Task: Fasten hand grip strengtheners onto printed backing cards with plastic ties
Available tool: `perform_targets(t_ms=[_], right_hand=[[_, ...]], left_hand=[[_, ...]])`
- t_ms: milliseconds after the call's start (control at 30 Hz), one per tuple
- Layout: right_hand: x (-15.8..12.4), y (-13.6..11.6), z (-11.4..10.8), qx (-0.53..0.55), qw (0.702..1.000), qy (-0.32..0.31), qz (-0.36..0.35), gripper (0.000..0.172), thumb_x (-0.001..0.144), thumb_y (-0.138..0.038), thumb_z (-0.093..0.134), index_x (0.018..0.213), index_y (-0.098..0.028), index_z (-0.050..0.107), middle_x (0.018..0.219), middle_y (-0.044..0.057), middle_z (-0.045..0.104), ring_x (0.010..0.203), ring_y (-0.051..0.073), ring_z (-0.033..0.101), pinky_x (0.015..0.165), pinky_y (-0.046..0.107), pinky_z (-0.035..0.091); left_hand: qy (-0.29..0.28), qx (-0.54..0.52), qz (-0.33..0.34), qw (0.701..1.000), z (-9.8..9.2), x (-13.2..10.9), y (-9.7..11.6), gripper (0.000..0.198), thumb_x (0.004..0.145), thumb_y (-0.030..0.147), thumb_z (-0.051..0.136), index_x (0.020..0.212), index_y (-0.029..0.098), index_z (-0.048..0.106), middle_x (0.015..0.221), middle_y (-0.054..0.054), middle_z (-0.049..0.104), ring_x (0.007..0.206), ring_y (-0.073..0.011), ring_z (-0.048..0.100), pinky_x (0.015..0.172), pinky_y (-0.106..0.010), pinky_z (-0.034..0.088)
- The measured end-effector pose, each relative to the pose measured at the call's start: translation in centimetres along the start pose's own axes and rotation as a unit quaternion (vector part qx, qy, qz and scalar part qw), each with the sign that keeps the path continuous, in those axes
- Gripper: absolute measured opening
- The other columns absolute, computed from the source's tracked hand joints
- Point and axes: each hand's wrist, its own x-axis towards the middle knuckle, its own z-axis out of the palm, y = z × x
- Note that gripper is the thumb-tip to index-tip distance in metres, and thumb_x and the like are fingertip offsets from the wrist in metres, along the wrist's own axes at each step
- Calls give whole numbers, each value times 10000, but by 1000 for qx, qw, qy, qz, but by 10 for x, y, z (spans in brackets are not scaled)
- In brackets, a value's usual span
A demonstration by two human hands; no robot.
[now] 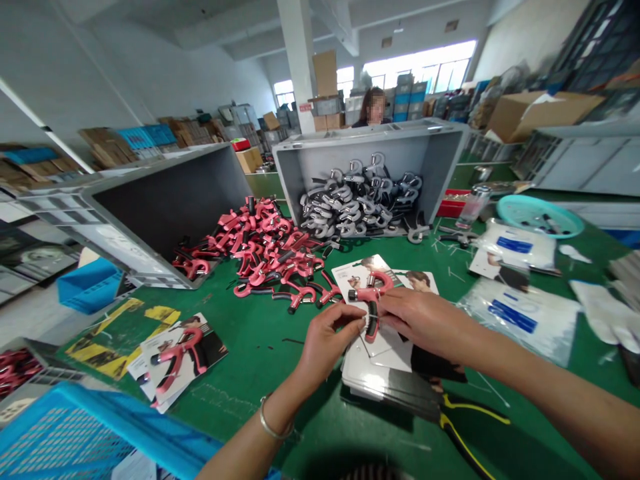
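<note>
A pink and black hand grip strengthener (378, 285) lies on a printed backing card (350, 275), which rests on a stack of cards in front of me. My left hand (325, 340) pinches thumb and forefinger at the black handle, at a thin white cable tie (372, 317) that crosses it. From the other side, my right hand (425, 319) closes its fingers on the grip strengthener; its fingertips are partly hidden. Another pink grip strengthener (184, 353) lies on cards at the left.
A pink pile of grip strengtheners (265, 240) spills from a grey crate (165, 200); grey ones fill a second crate (435, 167). Yellow-handled pliers (450, 423), plastic bags (525, 320) and a turquoise tray (575, 223) lie rightward. A blue basket (90, 420) stands front left. A person sits behind.
</note>
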Motion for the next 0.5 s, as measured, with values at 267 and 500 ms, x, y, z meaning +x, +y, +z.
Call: perform_targets(t_ms=[267,500], right_hand=[[3,-5,-1,-15,1000,-15,20,192,902,-95,518,881,-140,703,954,104,692,886,232,651,815,365,499],[3,-1,0,-7,1000,-12,0,200,917,-107,515,905,-149,711,974,101,689,939,232,645,848,358,487]], left_hand=[[-5,24,28,999,2,3,5,94,851,225,664,909,180,723,877,-39,692,828,-161,629,786,-261,488],[-10,13,13,1000,-1,5,1,97,850,240,669,917,187,716,905,-42,702,847,-166,635,795,-264,491]])
